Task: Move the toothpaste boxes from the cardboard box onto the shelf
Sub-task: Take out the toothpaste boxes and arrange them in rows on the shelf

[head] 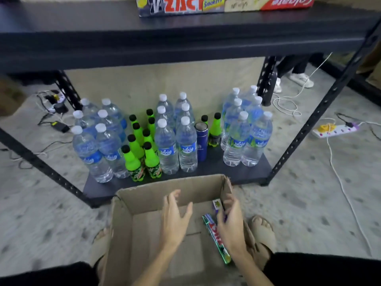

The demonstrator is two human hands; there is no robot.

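Note:
An open cardboard box [144, 197] stands on the floor between my feet. Along its right wall lie a green toothpaste box [214, 234] and a purple toothpaste box [216, 204]. My right hand [231, 221] reaches down over them, fingers curled around the purple box. My left hand [175, 215] hovers in the middle of the cardboard box, fingers spread, holding nothing. On the dark shelf [185, 38] above lie a black Zact box [179, 6], a cream box [241, 5] and a red Colgate box [288, 3], side by side.
The bottom shelf [247, 172] carries several water bottles [167, 145], green soda bottles [132, 159] and a blue flask [201, 141]. Power strips [334, 130] and cables lie on the floor. Another person's white shoes [299, 78] stand behind the rack.

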